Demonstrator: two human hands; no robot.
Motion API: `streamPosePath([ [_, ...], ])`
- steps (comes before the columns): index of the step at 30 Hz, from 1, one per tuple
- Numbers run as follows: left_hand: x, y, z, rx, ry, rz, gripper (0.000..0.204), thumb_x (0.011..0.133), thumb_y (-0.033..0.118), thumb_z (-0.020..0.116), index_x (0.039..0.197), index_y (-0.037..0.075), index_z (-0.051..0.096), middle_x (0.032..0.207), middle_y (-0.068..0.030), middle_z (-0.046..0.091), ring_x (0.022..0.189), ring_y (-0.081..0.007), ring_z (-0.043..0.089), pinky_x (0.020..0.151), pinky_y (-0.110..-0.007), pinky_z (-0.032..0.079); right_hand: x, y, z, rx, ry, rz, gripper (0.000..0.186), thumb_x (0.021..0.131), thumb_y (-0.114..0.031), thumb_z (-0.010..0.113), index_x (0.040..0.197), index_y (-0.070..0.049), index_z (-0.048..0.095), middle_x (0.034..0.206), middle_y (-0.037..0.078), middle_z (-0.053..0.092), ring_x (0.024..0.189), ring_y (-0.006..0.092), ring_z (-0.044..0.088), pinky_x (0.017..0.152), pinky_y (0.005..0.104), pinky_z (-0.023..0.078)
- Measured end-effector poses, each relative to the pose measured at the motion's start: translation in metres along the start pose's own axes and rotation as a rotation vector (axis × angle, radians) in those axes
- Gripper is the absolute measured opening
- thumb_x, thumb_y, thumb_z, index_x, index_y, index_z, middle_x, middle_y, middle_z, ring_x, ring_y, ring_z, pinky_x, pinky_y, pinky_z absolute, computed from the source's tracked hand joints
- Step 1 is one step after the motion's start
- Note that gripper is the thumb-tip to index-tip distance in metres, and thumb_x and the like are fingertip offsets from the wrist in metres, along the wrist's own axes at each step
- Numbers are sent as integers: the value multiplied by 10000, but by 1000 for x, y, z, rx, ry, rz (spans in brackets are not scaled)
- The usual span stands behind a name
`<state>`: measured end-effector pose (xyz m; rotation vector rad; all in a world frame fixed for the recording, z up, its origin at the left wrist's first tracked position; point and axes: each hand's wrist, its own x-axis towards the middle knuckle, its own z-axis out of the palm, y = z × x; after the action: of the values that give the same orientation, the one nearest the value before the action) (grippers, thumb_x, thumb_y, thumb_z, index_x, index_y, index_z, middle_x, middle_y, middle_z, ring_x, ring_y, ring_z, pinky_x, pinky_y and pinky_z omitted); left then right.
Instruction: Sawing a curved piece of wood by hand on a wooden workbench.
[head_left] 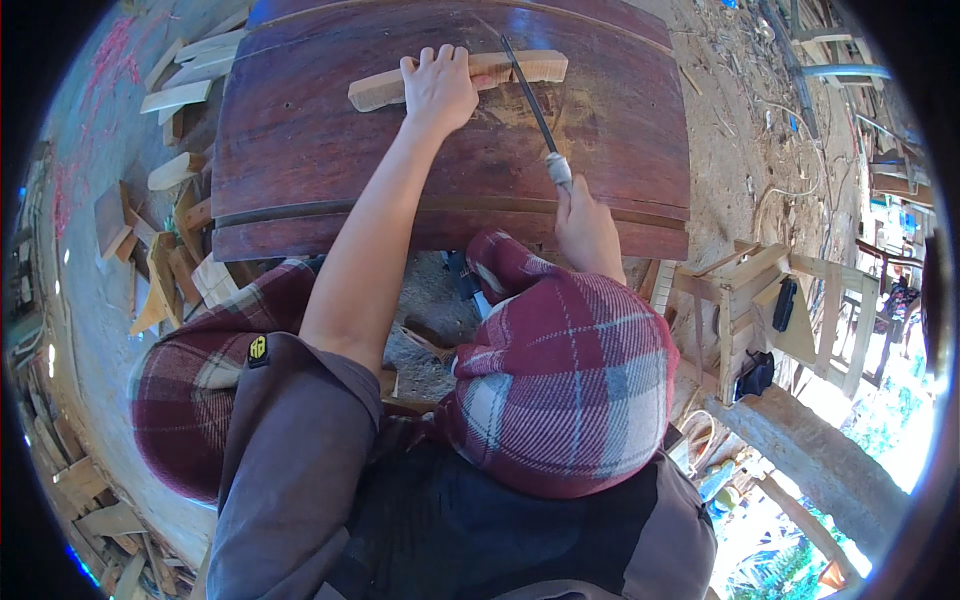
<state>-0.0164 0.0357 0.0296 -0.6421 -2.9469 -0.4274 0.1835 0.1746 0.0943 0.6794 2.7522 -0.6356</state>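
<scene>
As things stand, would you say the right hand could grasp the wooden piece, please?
Probably not: the right hand grips the tool's handle, though the wooden piece lies uncovered at its right end.

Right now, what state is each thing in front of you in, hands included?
Left hand: closed over the wood piece.
Right hand: closed around the tool's handle.
Wood piece: lying on the table, held down.
Tool: crossing the wood piece at a slant; contact unclear.
Table: dusty near the tool.
Wood scraps: scattered, some overlapping.
</scene>
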Motion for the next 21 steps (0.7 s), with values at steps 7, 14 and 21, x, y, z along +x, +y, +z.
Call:
streamPosePath([
  [7, -9, 8, 3, 40, 97, 39, 363, 890, 359, 586, 1109, 69, 591, 1104, -67, 584, 1080, -264, 510, 917, -455, 321, 42, -9, 10, 23, 62, -85, 302, 977, -301, 402, 1038, -18, 485, 838, 297, 637, 821, 485, 619, 731, 570, 480],
  [14, -20, 7, 9, 31, 263, 66, 258, 855, 254, 609, 1039, 75, 593, 1034, -56, 576, 1053, -264, 505, 914, -451, 317, 83, -30, 23, 14, 161, -194, 291, 973, -299, 414, 1006, -19, 482, 791, 291, 637, 772, 476, 630, 692, 559, 495],
  [21, -24, 3, 9, 126, 208, 147, 264, 789, 161, 623, 1040, 87, 584, 1021, -35, 536, 994, -256, 491, 898, -412, 342, 45, -23, 29, 1, 165, -120, 279, 980, -305, 411, 982, -33, 473, 758, 274, 641, 733, 465, 635, 651, 563, 495],
])
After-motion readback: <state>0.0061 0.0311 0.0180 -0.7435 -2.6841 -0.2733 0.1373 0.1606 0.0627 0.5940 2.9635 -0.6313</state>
